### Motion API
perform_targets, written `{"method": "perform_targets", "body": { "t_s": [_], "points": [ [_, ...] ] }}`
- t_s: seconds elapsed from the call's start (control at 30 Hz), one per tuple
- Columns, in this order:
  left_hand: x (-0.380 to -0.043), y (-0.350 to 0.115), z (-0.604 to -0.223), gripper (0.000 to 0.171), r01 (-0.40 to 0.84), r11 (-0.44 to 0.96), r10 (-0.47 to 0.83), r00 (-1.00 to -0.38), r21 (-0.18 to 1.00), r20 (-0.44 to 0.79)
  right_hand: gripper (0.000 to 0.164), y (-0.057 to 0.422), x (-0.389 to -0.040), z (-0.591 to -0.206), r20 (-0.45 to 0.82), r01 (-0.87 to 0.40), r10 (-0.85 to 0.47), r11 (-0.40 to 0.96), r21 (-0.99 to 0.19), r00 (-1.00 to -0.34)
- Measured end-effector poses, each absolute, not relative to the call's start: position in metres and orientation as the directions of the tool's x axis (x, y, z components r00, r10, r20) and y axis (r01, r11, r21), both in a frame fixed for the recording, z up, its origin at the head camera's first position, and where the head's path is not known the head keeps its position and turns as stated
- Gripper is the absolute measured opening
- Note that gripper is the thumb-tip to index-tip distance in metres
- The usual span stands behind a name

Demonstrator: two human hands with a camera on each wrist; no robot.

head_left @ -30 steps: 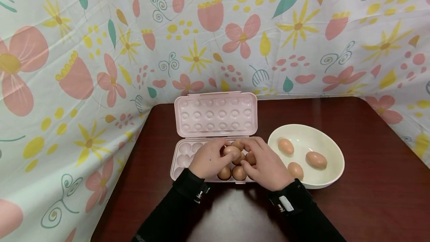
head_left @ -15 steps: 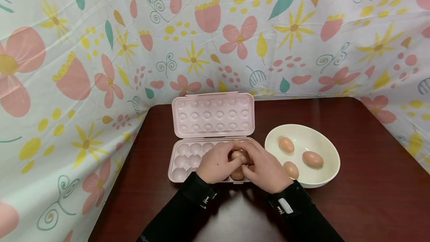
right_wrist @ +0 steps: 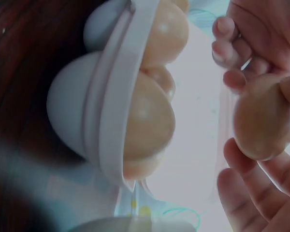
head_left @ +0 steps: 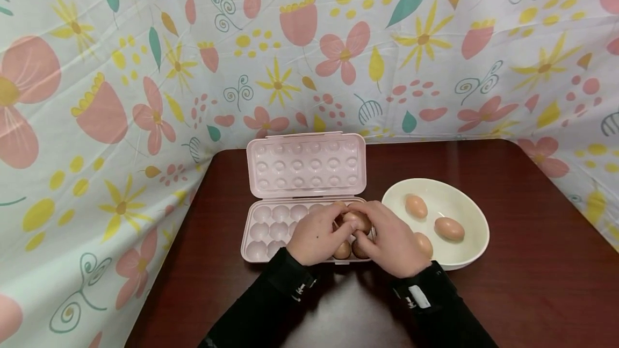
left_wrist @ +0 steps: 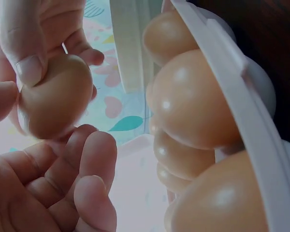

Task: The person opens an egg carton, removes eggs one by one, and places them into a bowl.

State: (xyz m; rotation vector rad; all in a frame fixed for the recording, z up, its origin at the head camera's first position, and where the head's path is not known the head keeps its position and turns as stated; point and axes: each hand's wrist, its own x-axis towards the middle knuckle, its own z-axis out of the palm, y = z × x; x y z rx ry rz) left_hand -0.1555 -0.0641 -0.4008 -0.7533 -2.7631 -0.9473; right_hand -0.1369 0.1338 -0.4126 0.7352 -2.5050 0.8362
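The brown egg point(head_left: 358, 222) is held between two hands, over the right part of the pink egg carton point(head_left: 258, 231). The fingers of the left hand point(head_left: 314, 236) are curled, with the thumb and fingertips gripping one side of the shell; those of the right hand point(head_left: 398, 244) curve around the other side and grip it too. The black left wristband point(head_left: 297, 286) and the black right wristband point(head_left: 418, 295) carry small pale marks, the right one also a white patch; any lettering there is too small to read.

Only the head view takes in the raised lid point(head_left: 306, 168), with its rows of round dimples, and the whole cream oval bowl point(head_left: 466, 251), where three eggs point(head_left: 450, 229) lie, one partly hidden by the right hand. The wrist views add what the hands cover from above: the held egg hangs apart from the seated eggs point(left_wrist: 193, 99) packed along the tray's edge, and the rounded undersides of the cups point(right_wrist: 70, 104) bulge below the rim.

The shells are smooth and softly shiny, the carton looks like moulded plastic, and the bowl is smooth-walled. The tabletop point(head_left: 541, 262) is dark reddish brown with a glossy patch near the person; behind it a creased white cloth point(head_left: 300, 85) is printed with pink and yellow flowers and green leaves.
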Motion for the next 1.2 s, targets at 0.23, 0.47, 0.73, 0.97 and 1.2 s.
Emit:
{"method": "perform_targets", "body": {
  "t_s": [0.23, 0.47, 0.73, 0.97, 1.2],
  "points": [
    [-0.154, -0.067, -0.402, 0.019, 0.454, 0.703, 0.388, -0.890, 0.548, 0.240, 0.050, 0.166, -0.140, -0.413, 0.506, -0.456, -0.191, 0.754, -0.473, -0.841],
    [-0.152, -0.072, -0.405, 0.018, 0.445, 0.705, 0.373, -0.895, 0.551, 0.246, 0.041, 0.189, -0.137, -0.416, 0.384, -0.317, -0.130, 0.820, -0.476, -0.914],
    [-0.154, -0.076, -0.407, 0.014, 0.443, 0.704, 0.367, -0.896, 0.555, 0.250, 0.038, 0.195, -0.140, -0.417, 0.236, -0.242, -0.145, 0.856, -0.458, -0.961],
    [-0.154, -0.080, -0.407, 0.022, 0.425, 0.733, 0.351, -0.905, 0.531, 0.240, 0.033, 0.195, -0.145, -0.419, 0.150, -0.207, -0.156, 0.872, -0.444, -0.976],
    [-0.154, -0.083, -0.410, 0.022, 0.429, 0.743, 0.350, -0.903, 0.514, 0.249, 0.028, 0.197, -0.150, -0.421, 0.091, -0.193, -0.171, 0.872, -0.450, -0.981]
  ]
}}
